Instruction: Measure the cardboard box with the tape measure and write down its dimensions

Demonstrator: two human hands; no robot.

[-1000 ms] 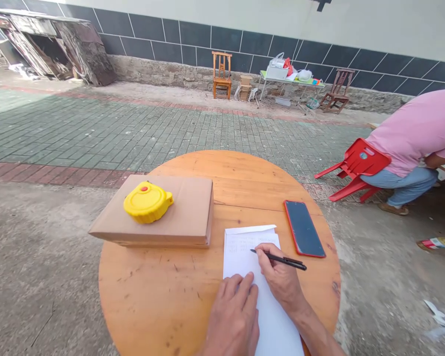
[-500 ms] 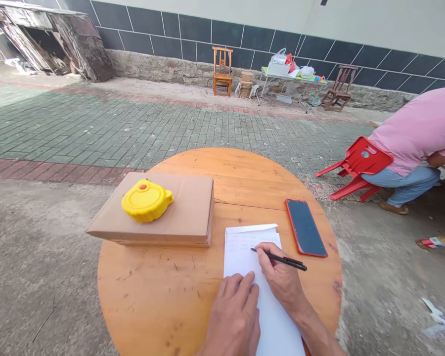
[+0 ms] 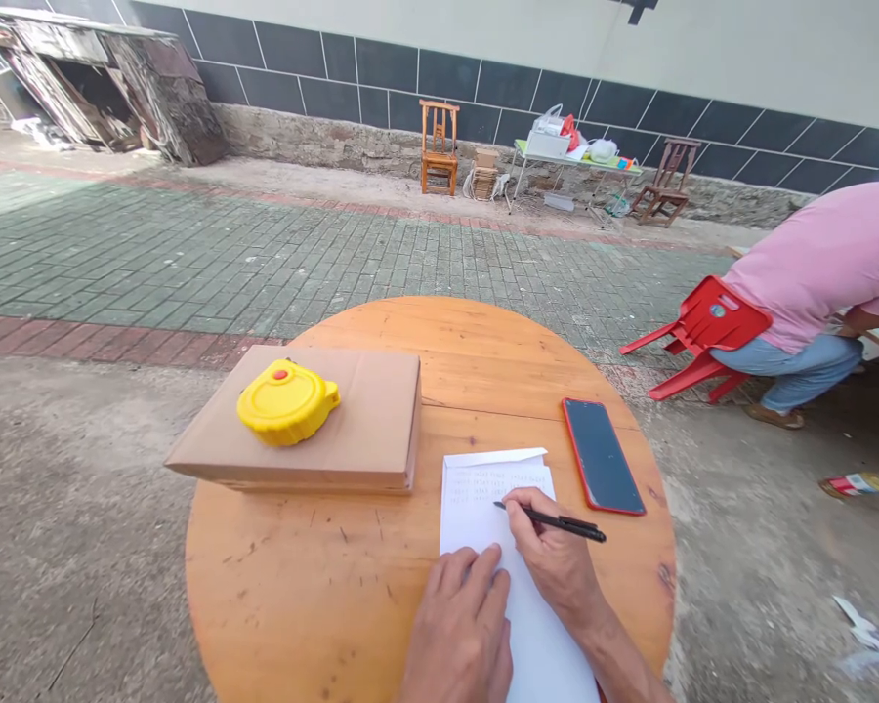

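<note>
My right hand (image 3: 553,561) grips a black pen (image 3: 557,522), its tip resting on a white sheet of paper (image 3: 483,498) that carries faint lines of writing. My left hand (image 3: 458,625) lies flat on the lower part of that sheet, fingers stretched out. The paper sits on a round wooden table (image 3: 322,586). To the left, a flat cardboard box (image 3: 366,420) carries a yellow tape measure (image 3: 285,402). A red-edged phone (image 3: 601,454) lies face up to the right of the paper.
A person in a pink shirt (image 3: 820,264) sits on a red plastic chair (image 3: 703,327) at the right. Wooden chairs (image 3: 438,146) and a small cluttered table (image 3: 575,156) stand by the far tiled wall. Broken boards (image 3: 109,88) lean at the far left.
The pen tip and my right hand have shifted slightly down the sheet. My left hand stays on the paper. The view has drifted a little.
</note>
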